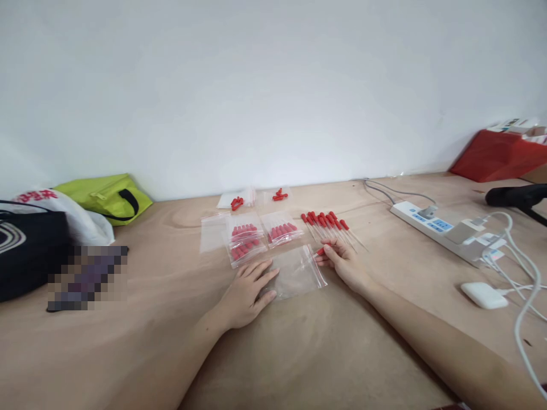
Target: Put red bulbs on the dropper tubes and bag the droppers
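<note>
A clear zip-lock bag (294, 274) lies flat on the wooden table, its red-striped mouth facing right. My left hand (248, 290) rests on the bag's left end, palm down with fingers spread. At the mouth, my right hand (344, 262) pinches a dropper by its red bulb (320, 251); the dropper points left at the bag, and I cannot tell how far its tip is inside. Beyond that hand lies a bunch of droppers (327, 222) with red bulbs and thin clear tubes. Bags of red bulbs (245, 236) and another bag of red bulbs (282, 229) lie beyond the bag.
Farther back sit small loose red bulbs (237, 203) on bags. An unfilled-looking bag (214, 232) lies left. On the right are a power strip (444, 230), a white charging case (484, 295), cables and a red bag (491, 155). Bags, including a green one (102, 196), stand left.
</note>
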Action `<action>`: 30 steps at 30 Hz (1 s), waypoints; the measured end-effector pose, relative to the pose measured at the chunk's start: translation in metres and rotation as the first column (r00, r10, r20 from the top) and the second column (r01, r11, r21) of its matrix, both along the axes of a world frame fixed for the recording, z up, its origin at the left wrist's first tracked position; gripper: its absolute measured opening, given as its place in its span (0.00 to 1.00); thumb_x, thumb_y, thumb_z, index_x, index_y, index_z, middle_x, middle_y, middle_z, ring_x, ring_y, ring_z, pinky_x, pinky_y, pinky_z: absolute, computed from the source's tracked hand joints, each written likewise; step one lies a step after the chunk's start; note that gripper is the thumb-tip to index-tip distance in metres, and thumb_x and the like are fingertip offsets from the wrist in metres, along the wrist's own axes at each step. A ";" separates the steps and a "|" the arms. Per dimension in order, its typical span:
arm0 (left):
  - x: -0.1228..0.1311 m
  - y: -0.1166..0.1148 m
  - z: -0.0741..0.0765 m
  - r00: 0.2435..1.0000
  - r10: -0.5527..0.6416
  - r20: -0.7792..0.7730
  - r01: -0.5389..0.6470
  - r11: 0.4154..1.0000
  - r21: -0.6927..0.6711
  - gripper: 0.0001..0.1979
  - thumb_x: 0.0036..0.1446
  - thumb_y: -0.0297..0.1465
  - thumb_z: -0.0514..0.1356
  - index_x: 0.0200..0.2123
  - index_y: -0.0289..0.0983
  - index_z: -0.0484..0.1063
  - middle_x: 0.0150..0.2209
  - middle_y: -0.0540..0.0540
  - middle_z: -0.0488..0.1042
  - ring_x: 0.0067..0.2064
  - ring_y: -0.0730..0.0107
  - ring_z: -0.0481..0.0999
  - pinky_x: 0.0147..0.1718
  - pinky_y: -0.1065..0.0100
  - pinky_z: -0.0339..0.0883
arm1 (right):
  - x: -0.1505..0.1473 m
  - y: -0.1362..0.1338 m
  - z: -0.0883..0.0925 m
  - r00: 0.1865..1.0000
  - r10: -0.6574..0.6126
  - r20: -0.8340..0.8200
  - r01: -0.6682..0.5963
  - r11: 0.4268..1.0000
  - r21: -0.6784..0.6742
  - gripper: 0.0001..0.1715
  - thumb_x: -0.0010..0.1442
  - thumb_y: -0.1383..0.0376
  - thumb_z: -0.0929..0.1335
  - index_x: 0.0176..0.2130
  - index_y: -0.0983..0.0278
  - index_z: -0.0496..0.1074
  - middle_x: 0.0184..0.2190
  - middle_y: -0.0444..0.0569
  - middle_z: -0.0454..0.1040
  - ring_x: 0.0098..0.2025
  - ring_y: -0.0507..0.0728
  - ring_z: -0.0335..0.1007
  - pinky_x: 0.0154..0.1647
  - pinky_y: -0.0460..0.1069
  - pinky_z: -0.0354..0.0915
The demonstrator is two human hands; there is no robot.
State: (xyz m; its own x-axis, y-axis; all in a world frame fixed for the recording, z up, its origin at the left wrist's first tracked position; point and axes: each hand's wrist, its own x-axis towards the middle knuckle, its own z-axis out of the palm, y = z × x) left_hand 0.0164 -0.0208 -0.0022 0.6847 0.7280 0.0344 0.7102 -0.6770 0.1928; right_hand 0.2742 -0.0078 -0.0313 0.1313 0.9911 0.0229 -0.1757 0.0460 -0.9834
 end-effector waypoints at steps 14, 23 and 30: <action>-0.001 0.000 -0.001 1.000 -0.001 -0.002 0.001 1.000 0.004 0.21 0.60 0.40 0.45 0.56 0.44 0.57 0.60 0.46 0.54 0.59 0.59 0.53 0.54 0.54 0.50 | 0.028 0.012 0.003 0.936 -0.346 0.067 0.335 0.933 0.130 0.23 0.49 0.49 0.64 0.38 0.62 0.62 0.23 0.39 0.64 0.21 0.48 0.64 0.23 0.46 0.63; 0.000 0.001 -0.001 1.000 -0.004 -0.003 0.004 1.000 0.005 0.21 0.60 0.41 0.45 0.56 0.44 0.56 0.60 0.46 0.54 0.59 0.60 0.53 0.54 0.54 0.49 | 0.031 0.013 0.004 0.917 -0.385 0.105 0.371 0.919 0.130 0.21 0.50 0.50 0.63 0.37 0.62 0.62 0.21 0.39 0.63 0.19 0.48 0.61 0.20 0.45 0.61; -0.001 0.001 -0.001 1.000 -0.002 0.023 0.002 1.000 0.000 0.21 0.60 0.41 0.46 0.56 0.45 0.57 0.59 0.46 0.55 0.58 0.58 0.54 0.53 0.53 0.50 | 0.028 0.014 -0.005 0.933 -0.329 0.144 0.313 0.942 0.119 0.22 0.50 0.48 0.63 0.38 0.62 0.62 0.21 0.39 0.64 0.19 0.49 0.62 0.20 0.45 0.61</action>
State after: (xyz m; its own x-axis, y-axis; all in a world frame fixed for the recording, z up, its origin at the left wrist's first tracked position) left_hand 0.0156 -0.0197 -0.0031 0.6848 0.7270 0.0500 0.7045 -0.6780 0.2095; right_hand 0.3020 0.0061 -0.0365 0.4292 0.8891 0.1591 0.0223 0.1656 -0.9859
